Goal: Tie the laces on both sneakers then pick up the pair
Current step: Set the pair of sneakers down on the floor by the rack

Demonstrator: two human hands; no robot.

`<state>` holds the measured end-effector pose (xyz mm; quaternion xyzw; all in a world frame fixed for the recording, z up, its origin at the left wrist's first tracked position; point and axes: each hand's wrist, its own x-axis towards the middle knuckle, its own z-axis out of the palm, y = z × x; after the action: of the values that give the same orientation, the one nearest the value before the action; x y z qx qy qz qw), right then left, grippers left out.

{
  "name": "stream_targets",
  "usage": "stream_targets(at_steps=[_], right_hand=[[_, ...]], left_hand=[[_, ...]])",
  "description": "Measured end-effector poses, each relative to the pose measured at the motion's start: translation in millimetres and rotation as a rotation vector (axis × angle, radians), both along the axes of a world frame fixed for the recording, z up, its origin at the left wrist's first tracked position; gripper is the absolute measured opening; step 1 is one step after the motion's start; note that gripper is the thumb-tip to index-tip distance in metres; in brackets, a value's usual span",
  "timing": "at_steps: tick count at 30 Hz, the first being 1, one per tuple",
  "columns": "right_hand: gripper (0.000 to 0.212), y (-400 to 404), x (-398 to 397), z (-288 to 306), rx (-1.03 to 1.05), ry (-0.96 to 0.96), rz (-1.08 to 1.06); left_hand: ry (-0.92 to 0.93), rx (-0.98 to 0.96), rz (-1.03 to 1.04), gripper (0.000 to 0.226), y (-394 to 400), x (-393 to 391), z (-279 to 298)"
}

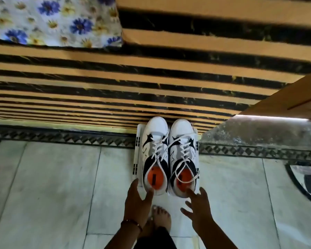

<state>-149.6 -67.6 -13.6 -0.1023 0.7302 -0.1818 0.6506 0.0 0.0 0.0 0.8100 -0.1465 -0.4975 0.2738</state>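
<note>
Sneakers: we see a white pair with black panels and orange insoles, left sneaker (pixel 155 155) touching right sneaker (pixel 184 157), toes toward a striped orange-black mattress (pixel 115 83).
Support: both sit on a white box lid (pixel 137 159) on the pale tiled floor (pixel 52 186).
Laces: loose white laces (pixel 158 150), untied.
Left hand (pixel 137 198): fingers spread, touching the left heel.
Right hand (pixel 198 207): fingers spread, index at the right heel.
Foot: our bare foot (pixel 160 218) between the wrists.
</note>
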Motion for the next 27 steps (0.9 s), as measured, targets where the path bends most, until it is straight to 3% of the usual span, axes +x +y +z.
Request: stream_targets(at_steps=[3, 7, 9, 13, 18, 22, 27], right_hand=[[0.071, -9, 2, -11, -0.083, 0.072, 0.154], [0.052, -18, 8, -21, -0.182, 0.152, 0.256], [0.053, -23, 10, -29, -0.178, 0.156, 0.282], [0.053, -27, 14, -42, -0.18, 0.21, 0.192], [0.054, -24, 22, -42, -0.2, 0.185, 0.07], [0.056, -13, 18, -34, -0.215, 0.166, 0.063], [0.058, 30, 2, -22, -0.28, 0.106, 0.09]], left_hand=[[-0.017, -0.034, 0.016, 0.069, -8, -5, -16], [-0.021, -0.046, 0.055, 0.053, -22, -11, -24], [-0.014, -0.028, 0.123, 0.049, -29, -13, -31], [0.014, 0.021, 0.214, 0.059, -35, -20, -44], [0.0, 0.006, 0.33, 0.043, -35, -21, -50], [0.054, -0.031, 0.404, 0.046, -26, -21, -49], [0.037, -0.138, 0.352, 0.045, 19, -36, -41]])
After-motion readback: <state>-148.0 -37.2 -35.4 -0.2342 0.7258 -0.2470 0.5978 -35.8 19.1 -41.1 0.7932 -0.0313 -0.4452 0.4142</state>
